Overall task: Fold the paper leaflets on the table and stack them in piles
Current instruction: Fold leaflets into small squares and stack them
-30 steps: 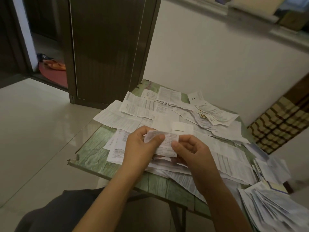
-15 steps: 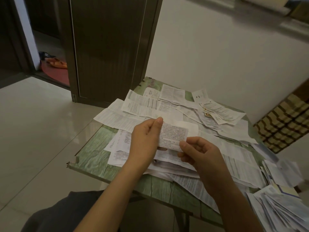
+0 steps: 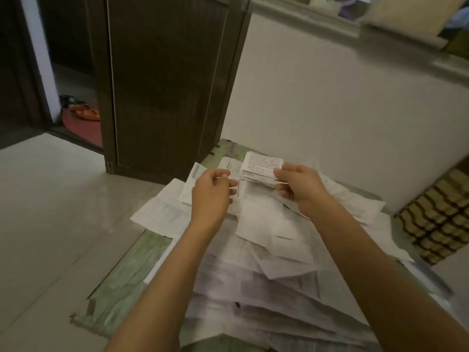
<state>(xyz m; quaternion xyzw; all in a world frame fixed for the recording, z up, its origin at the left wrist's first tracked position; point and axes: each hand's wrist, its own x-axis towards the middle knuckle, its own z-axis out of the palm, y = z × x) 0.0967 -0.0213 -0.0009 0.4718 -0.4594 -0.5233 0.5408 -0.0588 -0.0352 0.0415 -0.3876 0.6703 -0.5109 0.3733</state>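
Observation:
A small folded leaflet (image 3: 262, 163) with fine print lies on top of a pile of folded leaflets (image 3: 256, 177) at the far side of the green table (image 3: 119, 295). My right hand (image 3: 299, 188) pinches the folded leaflet's right edge, thumb on top and fingers underneath. My left hand (image 3: 212, 191) hovers just left of the pile with its fingers loosely curled, and I see nothing held in it. Unfolded leaflets (image 3: 266, 275) cover most of the table in a loose heap under both forearms.
A dark wooden door (image 3: 165, 80) stands behind the table's far left corner, and a pale wall (image 3: 330, 118) runs along the back. A brown patterned cushion (image 3: 436, 214) sits to the right. Pale tiled floor (image 3: 50, 212) lies to the left.
Both hands have reached from the near middle of the table to its far side. The folded leaflet they held together now rests on the far pile, and my left hand has come off it.

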